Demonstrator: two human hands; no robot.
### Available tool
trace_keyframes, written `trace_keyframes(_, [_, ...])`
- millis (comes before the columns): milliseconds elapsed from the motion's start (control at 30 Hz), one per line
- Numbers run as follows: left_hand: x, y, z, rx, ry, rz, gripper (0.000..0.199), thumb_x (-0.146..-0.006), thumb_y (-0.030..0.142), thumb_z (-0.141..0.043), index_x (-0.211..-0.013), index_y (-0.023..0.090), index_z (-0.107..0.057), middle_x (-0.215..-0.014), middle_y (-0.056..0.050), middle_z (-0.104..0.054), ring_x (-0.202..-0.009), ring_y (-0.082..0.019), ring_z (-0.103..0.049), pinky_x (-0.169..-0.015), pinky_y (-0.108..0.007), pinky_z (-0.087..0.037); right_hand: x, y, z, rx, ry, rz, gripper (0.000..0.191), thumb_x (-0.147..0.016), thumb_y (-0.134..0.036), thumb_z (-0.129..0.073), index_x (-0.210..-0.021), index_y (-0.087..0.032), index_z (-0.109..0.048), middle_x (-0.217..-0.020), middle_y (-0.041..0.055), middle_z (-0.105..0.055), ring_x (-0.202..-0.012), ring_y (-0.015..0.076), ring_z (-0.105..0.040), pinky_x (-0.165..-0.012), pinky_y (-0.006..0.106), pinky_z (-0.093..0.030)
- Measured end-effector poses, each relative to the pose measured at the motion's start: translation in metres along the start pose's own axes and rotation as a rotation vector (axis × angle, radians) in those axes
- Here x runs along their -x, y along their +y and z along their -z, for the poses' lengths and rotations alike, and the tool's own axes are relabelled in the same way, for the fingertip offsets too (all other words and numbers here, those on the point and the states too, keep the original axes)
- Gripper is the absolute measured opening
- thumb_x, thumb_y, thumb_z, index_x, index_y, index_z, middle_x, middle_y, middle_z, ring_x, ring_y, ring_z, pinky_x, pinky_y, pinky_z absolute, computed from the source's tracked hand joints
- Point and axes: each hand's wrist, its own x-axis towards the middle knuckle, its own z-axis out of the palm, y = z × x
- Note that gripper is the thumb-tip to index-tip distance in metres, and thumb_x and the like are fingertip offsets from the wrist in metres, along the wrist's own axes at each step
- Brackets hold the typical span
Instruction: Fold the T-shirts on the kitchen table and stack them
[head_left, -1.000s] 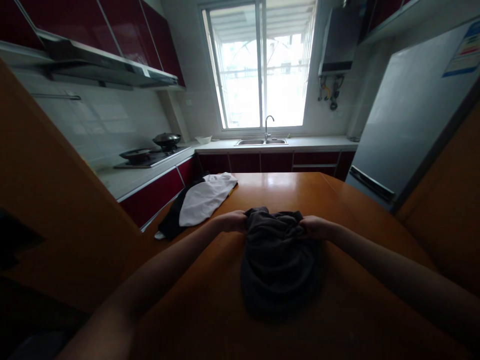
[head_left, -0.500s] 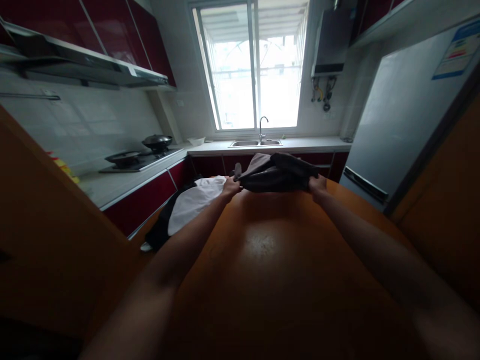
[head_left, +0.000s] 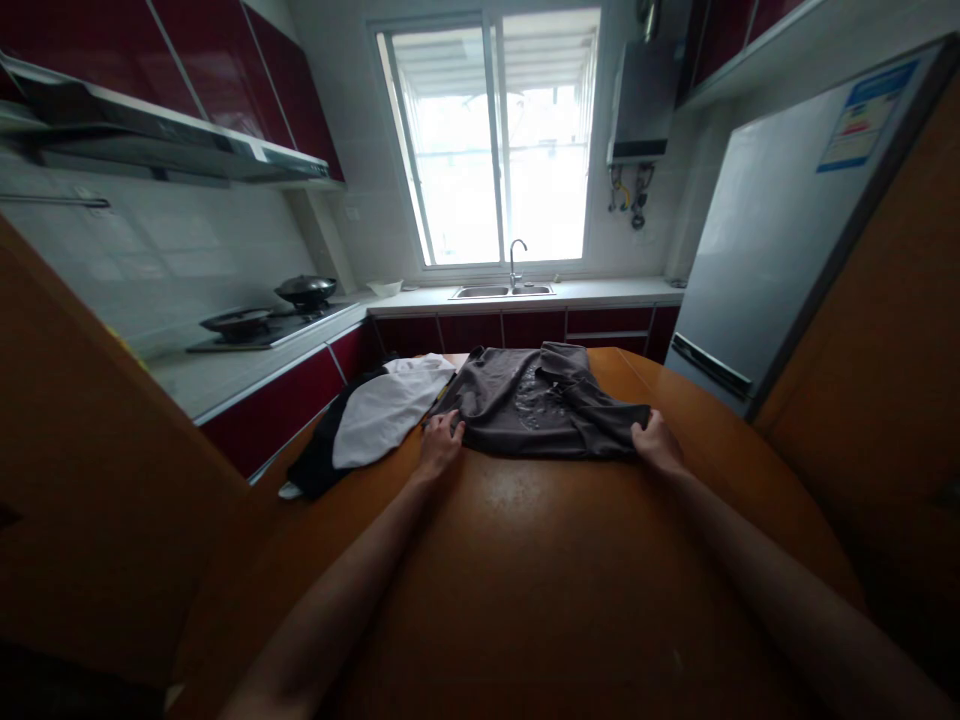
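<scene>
A dark grey garment [head_left: 510, 400] with a pale print lies spread and wrinkled on the round wooden table [head_left: 525, 570]. My left hand [head_left: 442, 443] grips its near left corner, fingers closed on the cloth. At its near right corner, my right hand [head_left: 657, 442] pinches the fabric. Left of the grey garment lies a white cloth [head_left: 390, 412], partly on top of a black cloth [head_left: 322, 450].
Beyond the table is a counter with a sink [head_left: 484, 292] and a faucet [head_left: 516, 262]. Two pans, one of them a wok [head_left: 305, 290], sit on the stove at the left. A fridge [head_left: 780, 230] stands at the right.
The grey garment, earlier bunched and held up between my hands, now lies spread on the table. Both hands have come down and nearer. The view has shifted slightly.
</scene>
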Motion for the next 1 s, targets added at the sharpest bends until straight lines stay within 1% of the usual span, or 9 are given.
trace_keyframes(100, [0.008, -0.007, -0.001, -0.035, 0.032, -0.017, 0.044, -0.093, 0.027, -0.053, -0.135, 0.016, -0.058, -0.127, -0.016, -0.056, -0.123, -0.03, -0.054, -0.106, -0.039, -0.042, 0.01, 0.0, -0.005, 0.099, 0.22, 0.07, 0.062, -0.094, -0.035, -0.044, -0.149, -0.007, -0.035, -0.14, 0.0242, -0.048, -0.128, 0.0357, -0.048, -0.103, 0.043, -0.041])
trace_keyframes(167, [0.011, -0.01, -0.001, -0.07, 0.04, -0.054, 0.044, -0.092, 0.027, -0.056, -0.135, 0.017, -0.058, -0.128, -0.015, -0.055, -0.121, -0.03, -0.054, -0.106, -0.04, -0.042, 0.015, 0.001, -0.012, 0.176, 0.247, 0.154, 0.058, -0.094, -0.037, -0.046, -0.146, -0.012, -0.042, -0.144, 0.0206, -0.045, -0.129, 0.0341, -0.045, -0.103, 0.041, -0.039])
trace_keyframes(367, [0.017, -0.005, -0.004, -0.187, -0.12, -0.185, 0.034, -0.099, 0.039, -0.048, -0.118, 0.02, -0.07, -0.13, -0.012, -0.062, -0.122, -0.027, -0.055, -0.106, -0.04, -0.043, 0.018, -0.001, -0.014, 0.332, -0.008, 0.156, 0.038, -0.097, -0.036, -0.046, -0.123, -0.015, -0.064, -0.126, 0.0172, -0.061, -0.118, 0.0322, -0.055, -0.096, 0.044, -0.044])
trace_keyframes(600, [0.014, -0.009, -0.009, -0.263, -0.081, -0.038, 0.036, -0.101, 0.034, -0.042, -0.122, 0.018, -0.067, -0.145, -0.017, -0.053, -0.141, -0.036, -0.037, -0.115, -0.064, -0.024, 0.071, -0.041, 0.016, 0.468, -0.267, 0.218, 0.022, -0.093, -0.027, -0.054, -0.103, -0.015, -0.069, -0.108, 0.0222, -0.07, -0.101, 0.0309, -0.069, -0.082, 0.038, -0.049])
trace_keyframes(667, [0.01, -0.012, -0.01, -0.27, -0.041, 0.006, 0.037, -0.099, 0.031, -0.042, -0.124, 0.015, -0.065, -0.148, -0.019, -0.049, -0.143, -0.038, -0.035, -0.114, -0.063, -0.025, 0.093, -0.054, 0.025, 0.406, -0.432, 0.312, 0.017, -0.087, -0.033, -0.064, -0.089, -0.018, -0.071, -0.095, 0.0169, -0.074, -0.09, 0.0271, -0.071, -0.074, 0.033, -0.05])
trace_keyframes(800, [0.003, -0.012, -0.009, -0.157, 0.151, -0.021, 0.042, -0.093, 0.02, -0.043, -0.131, 0.011, -0.06, -0.141, -0.02, -0.053, -0.136, -0.033, -0.046, -0.114, -0.049, -0.036, 0.116, -0.071, 0.04, -0.047, -1.274, 0.453, 0.043, -0.09, -0.057, -0.057, -0.082, -0.016, -0.069, -0.076, 0.0078, -0.073, -0.061, 0.0166, -0.067, -0.056, 0.024, -0.047])
trace_keyframes(833, [0.002, -0.011, -0.007, -0.112, 0.22, -0.023, 0.045, -0.091, 0.017, -0.044, -0.133, 0.01, -0.058, -0.137, -0.019, -0.055, -0.132, -0.031, -0.049, -0.113, -0.045, -0.038, 0.115, -0.072, 0.041, -0.187, -1.387, 0.455, 0.047, -0.09, -0.06, -0.055, -0.087, -0.016, -0.069, -0.077, 0.0066, -0.073, -0.058, 0.0149, -0.066, -0.054, 0.023, -0.047])
trace_keyframes(900, [0.002, -0.006, -0.001, -0.057, 0.323, -0.019, 0.049, -0.09, 0.014, -0.042, -0.136, 0.008, -0.056, -0.132, -0.019, -0.057, -0.128, -0.028, -0.053, -0.112, -0.04, -0.04, 0.104, -0.07, 0.037, -0.409, -1.301, 0.479, 0.047, -0.089, -0.059, -0.055, -0.095, -0.015, -0.069, -0.08, 0.006, -0.073, -0.058, 0.0138, -0.065, -0.052, 0.023, -0.046])
trace_keyframes(1000, [0.006, 0.005, 0.009, -0.112, 0.233, -0.075, 0.045, -0.092, 0.017, -0.04, -0.132, 0.012, -0.061, -0.132, -0.017, -0.058, -0.125, -0.028, -0.055, -0.111, -0.039, -0.041, 0.074, -0.061, 0.018, -0.454, -0.675, 0.509, 0.034, -0.092, -0.043, -0.052, -0.094, -0.014, -0.07, -0.085, 0.0073, -0.074, -0.069, 0.0164, -0.066, -0.059, 0.025, -0.048])
